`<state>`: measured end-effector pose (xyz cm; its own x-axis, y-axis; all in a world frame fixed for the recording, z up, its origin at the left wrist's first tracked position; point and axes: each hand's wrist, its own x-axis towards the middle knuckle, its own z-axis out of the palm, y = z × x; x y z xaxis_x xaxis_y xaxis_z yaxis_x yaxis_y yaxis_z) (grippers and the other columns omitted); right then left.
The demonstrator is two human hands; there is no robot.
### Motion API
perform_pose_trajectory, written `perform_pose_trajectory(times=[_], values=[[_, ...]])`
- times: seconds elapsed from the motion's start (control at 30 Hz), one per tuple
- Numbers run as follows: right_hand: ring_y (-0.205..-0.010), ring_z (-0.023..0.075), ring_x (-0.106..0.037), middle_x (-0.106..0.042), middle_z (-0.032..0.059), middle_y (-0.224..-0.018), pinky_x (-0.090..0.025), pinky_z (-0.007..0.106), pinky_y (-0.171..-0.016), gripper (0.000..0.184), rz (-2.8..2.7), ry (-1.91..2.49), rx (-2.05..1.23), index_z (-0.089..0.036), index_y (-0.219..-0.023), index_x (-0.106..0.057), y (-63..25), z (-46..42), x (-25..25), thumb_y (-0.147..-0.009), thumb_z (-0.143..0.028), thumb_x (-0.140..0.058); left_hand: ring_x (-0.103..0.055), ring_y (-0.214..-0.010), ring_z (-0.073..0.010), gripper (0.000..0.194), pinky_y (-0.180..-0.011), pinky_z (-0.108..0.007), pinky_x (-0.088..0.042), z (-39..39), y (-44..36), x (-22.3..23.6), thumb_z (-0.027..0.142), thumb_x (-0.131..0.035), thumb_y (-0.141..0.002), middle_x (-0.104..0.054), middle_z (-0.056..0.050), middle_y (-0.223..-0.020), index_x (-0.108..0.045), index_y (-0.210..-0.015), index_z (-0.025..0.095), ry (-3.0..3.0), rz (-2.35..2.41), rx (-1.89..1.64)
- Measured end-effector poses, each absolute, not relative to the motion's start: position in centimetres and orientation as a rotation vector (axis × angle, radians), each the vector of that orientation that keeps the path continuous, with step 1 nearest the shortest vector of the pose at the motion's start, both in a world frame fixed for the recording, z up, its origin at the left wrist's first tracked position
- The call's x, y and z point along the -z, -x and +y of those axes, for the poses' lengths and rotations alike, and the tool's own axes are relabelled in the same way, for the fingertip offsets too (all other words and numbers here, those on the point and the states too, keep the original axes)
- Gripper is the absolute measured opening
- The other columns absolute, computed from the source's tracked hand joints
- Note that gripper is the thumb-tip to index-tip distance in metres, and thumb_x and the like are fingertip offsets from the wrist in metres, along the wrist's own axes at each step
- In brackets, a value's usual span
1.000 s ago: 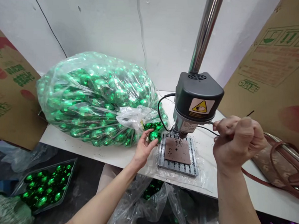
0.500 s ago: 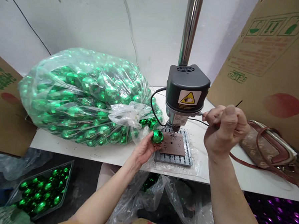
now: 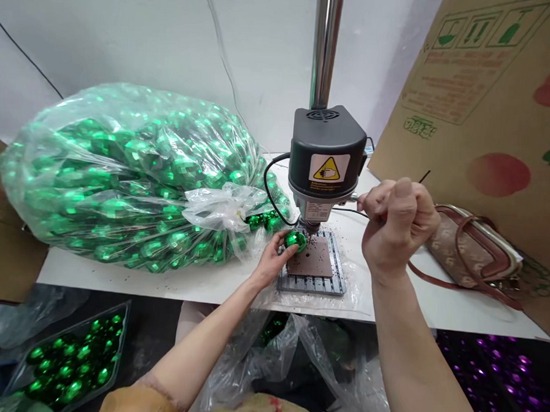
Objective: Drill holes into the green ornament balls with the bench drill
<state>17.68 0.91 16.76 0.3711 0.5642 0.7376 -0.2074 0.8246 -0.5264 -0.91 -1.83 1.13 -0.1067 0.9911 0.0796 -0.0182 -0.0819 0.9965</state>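
A shiny green faceted ball (image 3: 296, 240) is pinched between the thumb and fingers of my left hand (image 3: 270, 261). It sits just left of the bit of a small bench drill press (image 3: 322, 135), over a brown board (image 3: 320, 267). That board, with a dark hole in it, lies on the slotted grey base (image 3: 311, 286). My right hand (image 3: 399, 228) is closed round the drill's feed lever (image 3: 351, 198) to the right of the motor head. Most of the lever is hidden inside the fist; a thin dark rod end pokes out above.
A clear bag (image 3: 133, 180) stuffed with green balls fills the table's left side. Right of the drill are a patterned handbag (image 3: 475, 247) and a large carton (image 3: 474, 106). A tray of green balls (image 3: 76, 355) and purple balls (image 3: 510, 378) are below table level. Dark shavings dot the tabletop.
My left hand has moved the green ball closer to the drill bit, and its thumb now shows across the ball's front. My right hand keeps its grip; the view has shifted slightly.
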Motion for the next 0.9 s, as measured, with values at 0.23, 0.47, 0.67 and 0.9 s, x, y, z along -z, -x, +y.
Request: perform_pose_trajectory(times=[0.23,0.47,0.67,0.9], values=[[-0.045,0.0035,-0.038,-0.033,-0.0071,-0.048,-0.034,0.025,-0.047,0.053,-1.060,0.377,-0.509,-0.020,-0.055,-0.034,-17.3,1.0,-17.1,-0.091,-0.047,-0.062,-0.062,-0.125,-0.0255,0.056,-0.108,-0.038,-0.049,-1.1,0.3,0.2,0.049,-0.078,-0.082,-0.067,-0.011,-0.130,-0.059,-0.127,0.020,-1.327,1.239,-1.316],[-0.044,0.0043,-0.036,-0.037,-0.0075,-0.048,-0.031,0.028,-0.046,0.050,-1.027,0.417,-0.503,-0.021,-0.056,-0.038,-17.1,1.4,-17.7,-0.089,-0.047,-0.064,-0.062,-0.126,-0.0266,0.057,-0.111,-0.040,-0.046,-0.6,-0.1,0.3,0.049,-0.079,-0.081,-0.066,-0.011,-0.131,-0.060,-0.127,0.020,-1.438,1.250,-1.299],[-0.043,0.0033,-0.033,-0.034,-0.0078,-0.046,-0.030,0.025,-0.046,0.047,-1.054,0.426,-0.536,-0.021,-0.059,-0.035,-17.1,1.6,-18.7,-0.092,-0.041,-0.061,-0.064,-0.119,-0.0277,0.055,-0.105,-0.041,-0.049,-0.5,-0.1,0.6,0.048,-0.078,-0.082,-0.069,-0.011,-0.125,-0.061,-0.125,0.019,-1.412,1.272,-1.284],[-0.042,0.0049,-0.033,-0.035,-0.0070,-0.045,-0.028,0.027,-0.045,0.049,-1.037,0.449,-0.538,-0.022,-0.057,-0.036,-17.0,1.9,-19.1,-0.089,-0.047,-0.065,-0.053,-0.138,-0.0338,0.053,-0.117,-0.049,-0.037,-1.2,-0.5,0.0,0.040,-0.084,-0.078,-0.066,-0.013,-0.133,-0.065,-0.123,0.021,-1.543,1.353,-1.269]])
